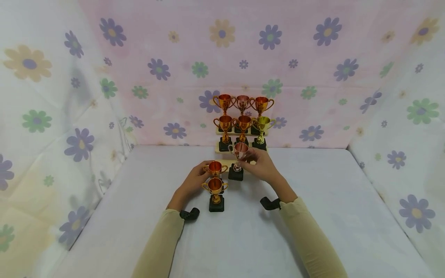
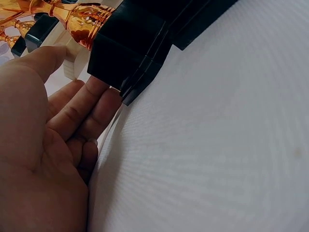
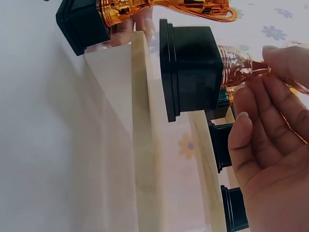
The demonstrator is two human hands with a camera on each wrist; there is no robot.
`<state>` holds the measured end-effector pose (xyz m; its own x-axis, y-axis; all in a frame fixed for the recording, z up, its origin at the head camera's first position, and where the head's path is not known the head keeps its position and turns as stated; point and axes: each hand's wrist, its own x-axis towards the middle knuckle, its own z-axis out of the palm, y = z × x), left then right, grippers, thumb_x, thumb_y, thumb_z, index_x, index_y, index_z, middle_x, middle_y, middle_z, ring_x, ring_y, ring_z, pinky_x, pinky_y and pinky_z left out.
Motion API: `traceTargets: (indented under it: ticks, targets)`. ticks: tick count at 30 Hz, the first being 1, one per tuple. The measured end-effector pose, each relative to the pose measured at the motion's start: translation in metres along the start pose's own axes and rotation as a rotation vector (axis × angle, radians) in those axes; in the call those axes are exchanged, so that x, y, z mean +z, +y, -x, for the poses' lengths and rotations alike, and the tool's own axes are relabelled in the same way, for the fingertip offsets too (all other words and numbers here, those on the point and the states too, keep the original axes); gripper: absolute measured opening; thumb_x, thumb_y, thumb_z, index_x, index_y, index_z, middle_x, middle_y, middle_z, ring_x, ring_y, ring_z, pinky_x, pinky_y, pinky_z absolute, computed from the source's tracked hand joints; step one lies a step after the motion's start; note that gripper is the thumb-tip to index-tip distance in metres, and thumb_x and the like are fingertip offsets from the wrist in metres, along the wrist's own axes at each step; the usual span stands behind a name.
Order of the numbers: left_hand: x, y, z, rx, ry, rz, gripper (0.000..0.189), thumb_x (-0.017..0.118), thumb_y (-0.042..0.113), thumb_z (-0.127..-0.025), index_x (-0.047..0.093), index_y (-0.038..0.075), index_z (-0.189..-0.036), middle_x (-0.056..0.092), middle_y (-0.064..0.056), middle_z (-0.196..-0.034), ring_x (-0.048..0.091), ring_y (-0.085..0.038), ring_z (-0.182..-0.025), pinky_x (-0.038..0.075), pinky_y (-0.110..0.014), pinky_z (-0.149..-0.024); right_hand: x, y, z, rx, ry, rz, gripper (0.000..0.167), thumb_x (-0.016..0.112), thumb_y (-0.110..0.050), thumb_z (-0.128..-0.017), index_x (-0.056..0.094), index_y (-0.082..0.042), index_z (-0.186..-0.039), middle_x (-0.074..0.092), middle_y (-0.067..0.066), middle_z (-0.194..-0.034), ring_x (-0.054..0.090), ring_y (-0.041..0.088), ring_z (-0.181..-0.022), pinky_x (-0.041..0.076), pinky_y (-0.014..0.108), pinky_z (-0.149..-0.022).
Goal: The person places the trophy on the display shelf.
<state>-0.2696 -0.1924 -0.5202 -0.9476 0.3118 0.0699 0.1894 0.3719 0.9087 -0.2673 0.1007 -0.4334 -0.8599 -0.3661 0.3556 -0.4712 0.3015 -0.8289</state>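
My right hand (image 1: 260,166) pinches the stem of a rose-gold trophy cup (image 1: 240,150) between thumb and fingers. In the right wrist view its black base (image 3: 193,72) is upright and apart from the wooden step below. My left hand (image 1: 196,179) is beside an orange-gold trophy cup (image 1: 215,168), its fingers (image 2: 72,108) touching the black base (image 2: 128,43) and the thumb apart. Whether that base rests on the lowest step cannot be told. Nearer me, another orange-gold trophy (image 1: 215,187) stands on the table.
A stepped wooden rack (image 1: 227,165) stands at the back. Its upper two steps carry rows of trophies: orange-gold ones (image 1: 225,123), a rose-gold one (image 1: 243,102) and a yellow-gold one (image 1: 263,123). White cloth covers the table (image 1: 330,200); flowered cloth (image 1: 222,65) hangs around it.
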Motion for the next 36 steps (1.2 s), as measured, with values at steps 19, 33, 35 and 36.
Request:
traceTargets:
  ticks: [19,33,35,36]
  targets:
    - [0.001,-0.001,0.0,-0.007,0.01,-0.003,0.041,0.057,0.025,-0.11,0.057,0.021,-0.151,0.072,-0.008,-0.131,0.067,-0.029,-0.121,0.048,-0.057,-0.108,0.021,0.001,-0.026,0.065,0.06,0.08,0.014,0.081,-0.013,-0.095,0.074,-0.005,-0.103,0.075,0.009,-0.099,0.071,0.021,-0.085,0.058,0.032,-0.077]
    - [0.001,-0.002,0.0,-0.01,0.013,-0.004,0.042,0.057,0.025,-0.11,0.057,0.02,-0.152,0.071,-0.007,-0.132,0.066,-0.028,-0.122,0.048,-0.056,-0.108,0.031,-0.003,-0.031,0.098,0.096,0.104,0.017,0.08,-0.017,-0.096,0.075,-0.005,-0.106,0.075,0.009,-0.101,0.071,0.022,-0.088,0.059,0.036,-0.08]
    - [0.001,-0.002,-0.001,-0.01,0.013,-0.002,0.042,0.057,0.026,-0.11,0.057,0.02,-0.151,0.072,-0.007,-0.131,0.066,-0.028,-0.122,0.048,-0.057,-0.108,0.033,-0.003,-0.031,0.109,0.1,0.105,0.017,0.081,-0.018,-0.096,0.076,-0.006,-0.107,0.075,0.008,-0.101,0.071,0.021,-0.088,0.059,0.036,-0.081]
    - [0.001,-0.002,0.0,-0.01,0.014,-0.002,0.042,0.057,0.025,-0.11,0.057,0.02,-0.151,0.072,-0.007,-0.131,0.066,-0.028,-0.121,0.048,-0.057,-0.108,0.034,-0.003,-0.031,0.108,0.103,0.107,0.017,0.081,-0.018,-0.096,0.076,-0.006,-0.107,0.075,0.008,-0.101,0.071,0.021,-0.088,0.059,0.036,-0.081]
